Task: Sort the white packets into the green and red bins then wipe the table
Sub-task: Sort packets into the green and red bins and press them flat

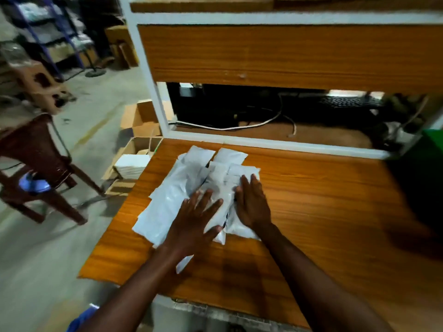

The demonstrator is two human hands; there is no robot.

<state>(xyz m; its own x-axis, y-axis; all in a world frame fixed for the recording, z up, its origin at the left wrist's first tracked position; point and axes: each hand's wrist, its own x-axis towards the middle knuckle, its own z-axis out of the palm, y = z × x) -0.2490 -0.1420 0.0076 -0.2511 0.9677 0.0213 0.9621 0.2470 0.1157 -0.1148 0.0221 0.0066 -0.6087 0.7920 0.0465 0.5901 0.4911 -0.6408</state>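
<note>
A loose pile of several white packets (177, 188) lies on the left half of the wooden table (323, 212). My left hand (194, 221) rests flat on the near middle of the pile, fingers spread, thumb against a packet's edge. My right hand (251, 202) lies flat on the pile's right side, fingers together and pointing away from me. Neither hand is closed around a packet. A green bin (432, 137) shows only as a sliver at the far right edge. I see no red bin.
A white-framed wooden shelf unit (287, 53) rises behind the table, with cables and a keyboard (345, 101) in its opening. Left of the table stand open cardboard boxes (141, 121), a stack of white packets (131, 165) and a dark red plastic chair (36, 159).
</note>
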